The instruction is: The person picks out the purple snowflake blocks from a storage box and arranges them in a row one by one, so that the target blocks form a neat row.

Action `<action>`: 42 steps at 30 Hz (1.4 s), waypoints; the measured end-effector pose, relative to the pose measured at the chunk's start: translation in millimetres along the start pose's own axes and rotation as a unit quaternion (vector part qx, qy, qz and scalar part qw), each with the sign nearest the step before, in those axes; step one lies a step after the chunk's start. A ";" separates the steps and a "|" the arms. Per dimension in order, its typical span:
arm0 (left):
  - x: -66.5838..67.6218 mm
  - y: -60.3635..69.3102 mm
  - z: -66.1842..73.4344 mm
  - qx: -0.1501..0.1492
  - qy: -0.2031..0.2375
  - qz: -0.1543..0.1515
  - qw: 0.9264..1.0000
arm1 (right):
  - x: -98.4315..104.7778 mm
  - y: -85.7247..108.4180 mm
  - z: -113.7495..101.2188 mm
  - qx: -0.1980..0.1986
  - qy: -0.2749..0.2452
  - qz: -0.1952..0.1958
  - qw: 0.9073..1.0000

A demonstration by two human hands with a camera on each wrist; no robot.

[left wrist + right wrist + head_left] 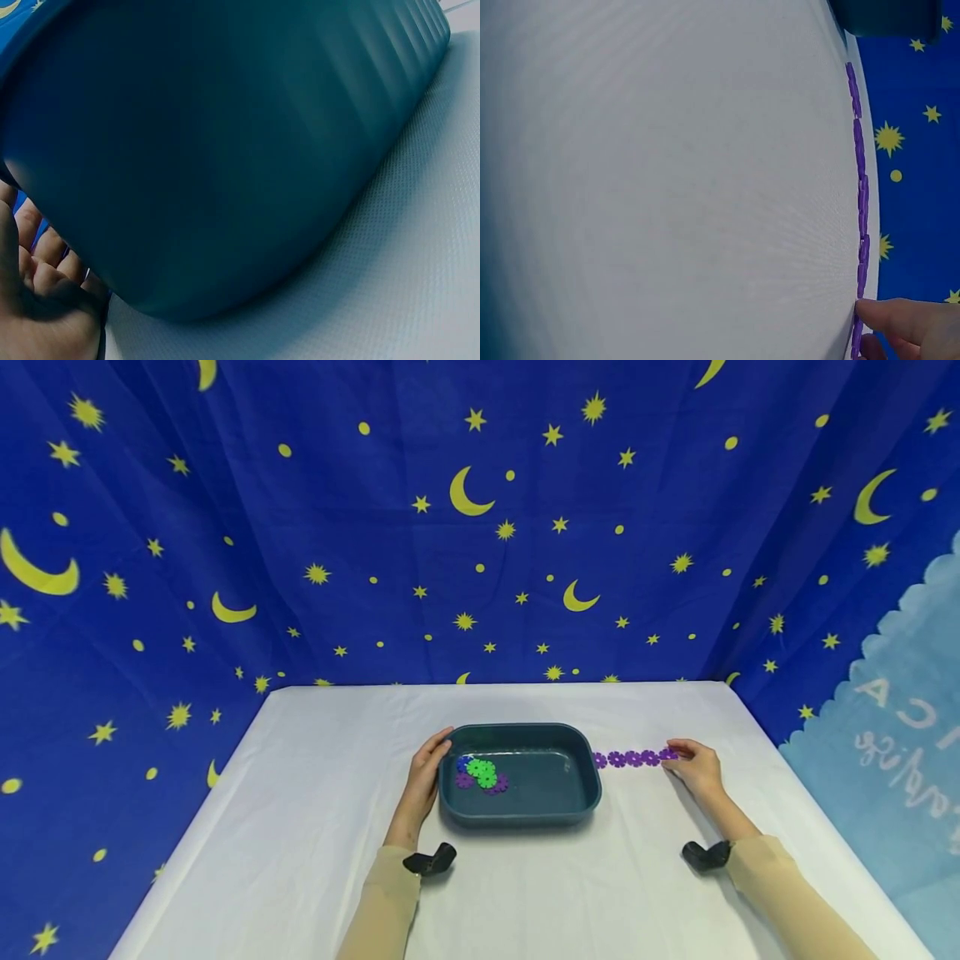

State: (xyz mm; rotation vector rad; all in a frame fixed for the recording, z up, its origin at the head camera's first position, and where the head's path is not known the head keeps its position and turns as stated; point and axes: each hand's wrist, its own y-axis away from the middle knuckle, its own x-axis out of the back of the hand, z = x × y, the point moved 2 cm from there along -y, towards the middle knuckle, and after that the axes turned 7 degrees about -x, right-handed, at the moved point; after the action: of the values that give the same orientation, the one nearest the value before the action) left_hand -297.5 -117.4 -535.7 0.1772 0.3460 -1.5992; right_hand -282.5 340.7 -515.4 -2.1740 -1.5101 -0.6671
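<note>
A row of several linked purple flower-shaped pieces (633, 759) runs rightward from the right side of a dark teal tray (520, 820). The right hand (696, 768) pinches the row's right end between thumb and fingers, seen also in the right wrist view, where the purple row (861, 202) reaches up toward the tray. The left hand (425, 777) holds the tray's left end, its fingers at the rim. In the left wrist view the left hand (49, 300) is beside the tray wall (225, 165). Inside the tray's left part lie green pieces (486, 774), a blue piece (462, 763) and purple pieces (464, 781).
The tray stands on a table with a white cloth (525, 893). Behind and at the sides hangs a blue curtain (390, 543) with yellow moons and stars; a light blue panel (900, 693) with lettering is at the right. A black band part shows at each wrist.
</note>
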 end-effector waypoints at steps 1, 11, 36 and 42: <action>-0.3 0.2 0.2 -0.002 0.001 0.001 1.000 | 0.2 -0.2 0.1 -0.002 -0.004 0.000 1.000; -0.6 0.6 0.1 -0.006 -0.005 0.002 1.000 | 4.8 4.8 -21.1 -0.014 -0.044 0.000 0.999; -2.1 3.1 1.6 -0.001 -0.013 0.001 1.000 | -69.9 48.5 -138.5 0.036 -0.171 -0.131 0.976; -1.5 2.2 2.4 -0.005 -0.018 0.007 1.000 | -97.2 53.9 -147.3 0.066 -0.176 -0.151 0.971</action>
State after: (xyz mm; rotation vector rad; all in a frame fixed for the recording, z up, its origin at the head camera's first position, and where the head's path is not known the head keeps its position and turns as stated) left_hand -295.0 -116.8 -533.2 0.1424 0.3251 -1.5852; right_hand -283.1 165.2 -458.2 -2.0580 -2.0328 -0.2638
